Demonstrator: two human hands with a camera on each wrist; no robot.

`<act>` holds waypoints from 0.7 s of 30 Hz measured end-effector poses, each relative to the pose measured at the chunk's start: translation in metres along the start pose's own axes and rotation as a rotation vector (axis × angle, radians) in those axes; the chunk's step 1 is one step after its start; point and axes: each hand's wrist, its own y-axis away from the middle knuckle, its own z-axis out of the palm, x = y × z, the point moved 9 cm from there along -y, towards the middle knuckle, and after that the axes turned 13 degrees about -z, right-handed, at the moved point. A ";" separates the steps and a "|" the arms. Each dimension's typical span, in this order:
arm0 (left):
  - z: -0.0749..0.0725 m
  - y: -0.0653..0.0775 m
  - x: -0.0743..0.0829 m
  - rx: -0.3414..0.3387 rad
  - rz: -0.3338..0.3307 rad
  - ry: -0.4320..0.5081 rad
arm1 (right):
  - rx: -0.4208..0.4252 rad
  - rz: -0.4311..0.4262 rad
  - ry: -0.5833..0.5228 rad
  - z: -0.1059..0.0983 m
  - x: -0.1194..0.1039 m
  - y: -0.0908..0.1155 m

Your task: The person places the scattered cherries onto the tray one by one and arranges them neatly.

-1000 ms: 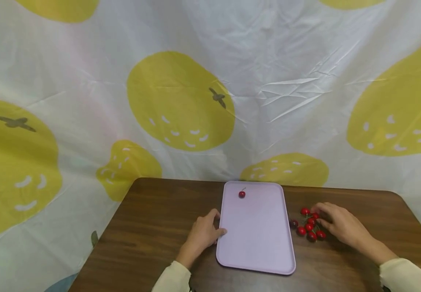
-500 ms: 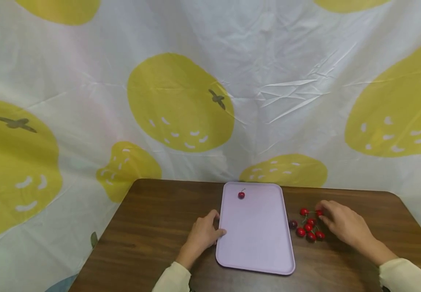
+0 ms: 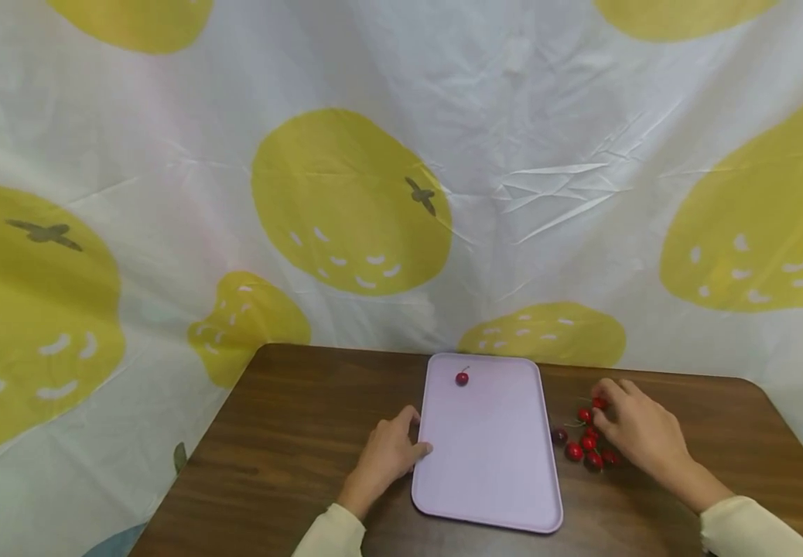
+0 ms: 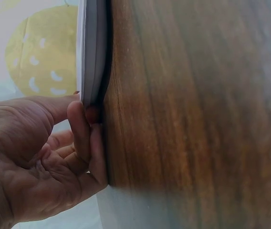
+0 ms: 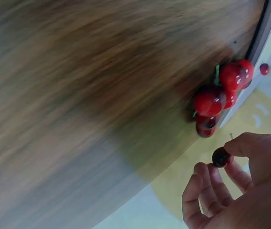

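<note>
A pale lilac tray (image 3: 488, 456) lies lengthwise on the table, with one red cherry (image 3: 462, 378) near its far left corner. My left hand (image 3: 386, 456) grips the tray's left edge, thumb on the rim; in the left wrist view the curled fingers (image 4: 82, 133) sit against the tray's side. Right of the tray is a small pile of cherries (image 3: 589, 443), some with green stems. Over the pile's far right side, my right hand (image 3: 645, 429) pinches one cherry (image 5: 221, 157) between thumb and fingers, apart from the others in the right wrist view.
The brown wood-grain table (image 3: 318, 433) ends at a far edge close to a hanging cloth (image 3: 485, 255) printed with yellow fruit. One dark cherry (image 3: 559, 436) lies close to the tray's right rim. Bare tabletop extends left of the tray.
My right hand has picked a cherry off the pile and shifted slightly left with it. The remaining cherries have moved a little. My left hand stays at the tray's edge.
</note>
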 end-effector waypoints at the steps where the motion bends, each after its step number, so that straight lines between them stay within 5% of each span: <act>1: 0.000 0.000 0.000 0.000 0.000 0.000 | 0.004 0.004 -0.004 0.001 -0.002 -0.002; 21: -0.003 0.001 0.001 0.040 0.015 -0.028 | 0.041 -0.007 -0.020 0.037 -0.051 -0.056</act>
